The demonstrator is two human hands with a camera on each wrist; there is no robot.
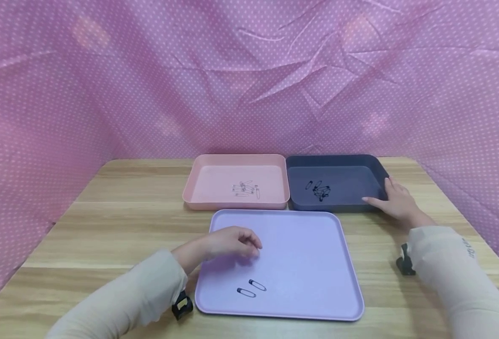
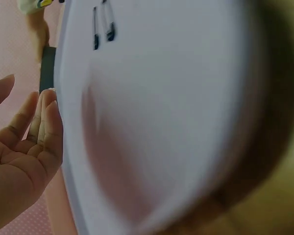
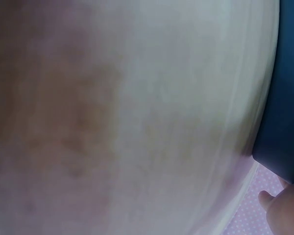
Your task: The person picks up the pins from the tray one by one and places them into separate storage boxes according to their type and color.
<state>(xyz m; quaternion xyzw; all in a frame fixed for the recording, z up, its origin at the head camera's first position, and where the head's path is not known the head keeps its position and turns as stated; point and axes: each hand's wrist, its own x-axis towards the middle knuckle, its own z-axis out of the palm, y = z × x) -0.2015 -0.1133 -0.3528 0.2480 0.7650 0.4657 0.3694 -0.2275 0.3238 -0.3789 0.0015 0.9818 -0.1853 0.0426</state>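
My left hand (image 1: 234, 242) hovers over the left part of a lilac tray (image 1: 300, 282), its fingers loosely bent and nothing between them. In the left wrist view, the palm and fingers of the left hand (image 2: 24, 152) show bare. Two black safety pins, the left pin (image 1: 246, 293) and the right pin (image 1: 257, 285), lie side by side near the lilac tray's front edge. At the near right corner of a dark blue tray (image 1: 342, 207), my right hand (image 1: 399, 202) rests with the thumb over the front rim and the fingers along the right wall.
Several black safety pins (image 1: 320, 192) lie heaped in the dark tray. Left of it stands a pink tray (image 1: 215, 205) with several silver safety pins (image 1: 245, 189). All three trays sit on a wooden table (image 1: 118, 226), with a pink dotted cloth (image 1: 249, 94) hanging behind and at both sides.
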